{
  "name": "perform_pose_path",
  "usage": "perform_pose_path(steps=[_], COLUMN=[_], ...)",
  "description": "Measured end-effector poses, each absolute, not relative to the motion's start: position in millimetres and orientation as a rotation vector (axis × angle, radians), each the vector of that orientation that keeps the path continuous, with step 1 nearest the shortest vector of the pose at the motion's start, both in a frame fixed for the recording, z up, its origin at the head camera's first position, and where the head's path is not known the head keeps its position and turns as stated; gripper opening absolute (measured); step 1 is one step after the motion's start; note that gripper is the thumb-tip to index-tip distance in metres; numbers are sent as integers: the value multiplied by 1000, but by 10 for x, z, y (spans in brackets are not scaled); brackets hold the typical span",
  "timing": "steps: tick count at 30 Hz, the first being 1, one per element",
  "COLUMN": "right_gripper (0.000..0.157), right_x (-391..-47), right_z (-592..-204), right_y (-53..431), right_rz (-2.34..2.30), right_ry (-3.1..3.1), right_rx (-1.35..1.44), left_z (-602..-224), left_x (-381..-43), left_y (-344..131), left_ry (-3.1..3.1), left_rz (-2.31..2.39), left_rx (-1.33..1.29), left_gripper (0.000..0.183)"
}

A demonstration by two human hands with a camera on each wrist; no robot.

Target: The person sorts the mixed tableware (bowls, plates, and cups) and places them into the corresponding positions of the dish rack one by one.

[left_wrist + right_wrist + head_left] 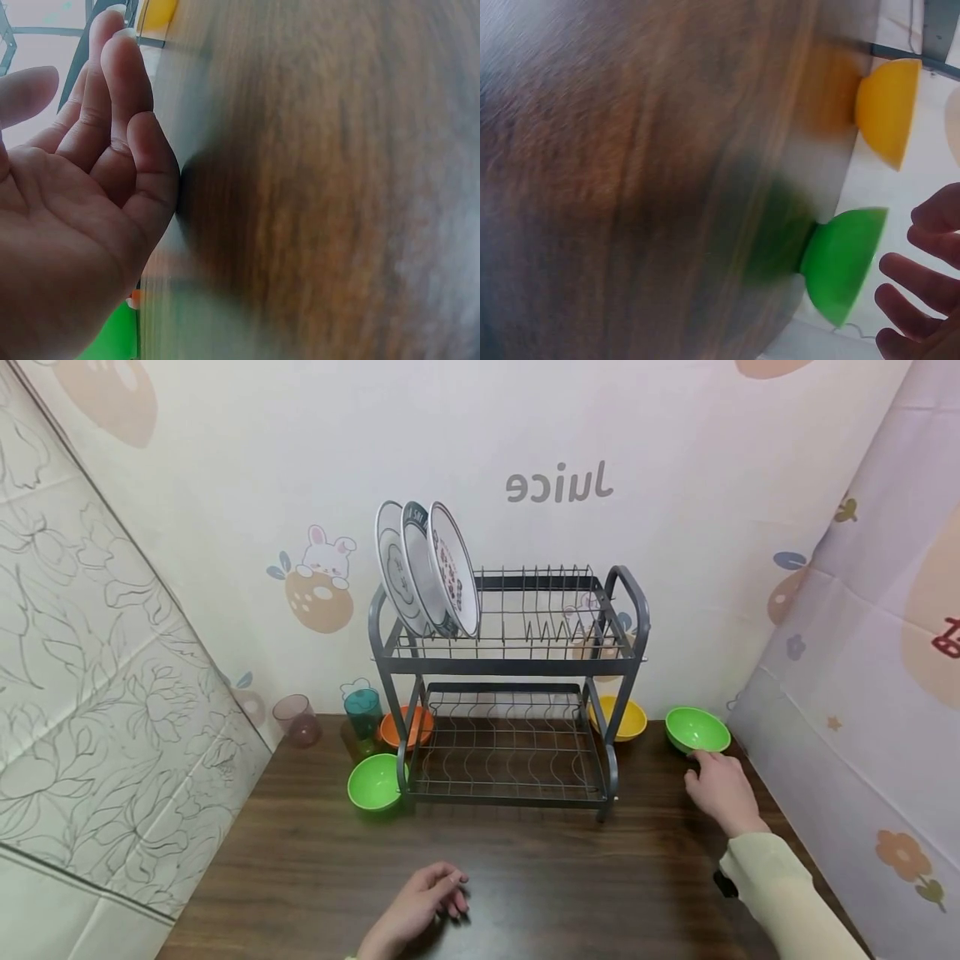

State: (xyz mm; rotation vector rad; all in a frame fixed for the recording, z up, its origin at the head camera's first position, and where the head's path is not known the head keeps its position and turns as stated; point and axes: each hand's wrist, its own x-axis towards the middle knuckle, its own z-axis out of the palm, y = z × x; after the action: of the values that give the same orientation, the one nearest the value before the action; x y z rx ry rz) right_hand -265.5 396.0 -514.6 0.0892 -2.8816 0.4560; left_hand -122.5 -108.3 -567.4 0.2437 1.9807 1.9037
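On the right side of the table, my right hand (723, 792) reaches toward a green bowl (696, 732). In the right wrist view its loosely bent fingers (919, 285) are beside the same green bowl (841, 262), with a gap between them and its rim. Whether a fingertip touches the rim cannot be told from the head view. My left hand (420, 900) rests on the table near the front, holding nothing. The left wrist view shows its fingers (124, 71) loosely curled, the little-finger side against the wood.
A dark two-tier dish rack (510, 667) stands mid-table, with three plates (453, 568) upright on top. Behind its right leg is a yellow bowl (626, 720). To the left are a green bowl (373, 783), an orange bowl (390, 731), a teal cup (363, 708) and a pinkish cup (298, 720).
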Motion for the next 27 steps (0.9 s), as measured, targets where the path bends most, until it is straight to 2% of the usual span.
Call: perform_pose_path(steps=[15,27], right_gripper=[35,43], right_x=[-2746,-2914], right_z=[-5310,-5250], right_y=[4077,4088], right_rz=[460,402], right_ry=[-2865,-2876], right_rx=[115,150], left_z=[-5692,-5691], left_x=[-1247,-1250], left_y=[-1092,-1122], left_ry=[1981,2000], left_rz=[1903,1892], left_rx=[248,277], left_gripper=[35,36])
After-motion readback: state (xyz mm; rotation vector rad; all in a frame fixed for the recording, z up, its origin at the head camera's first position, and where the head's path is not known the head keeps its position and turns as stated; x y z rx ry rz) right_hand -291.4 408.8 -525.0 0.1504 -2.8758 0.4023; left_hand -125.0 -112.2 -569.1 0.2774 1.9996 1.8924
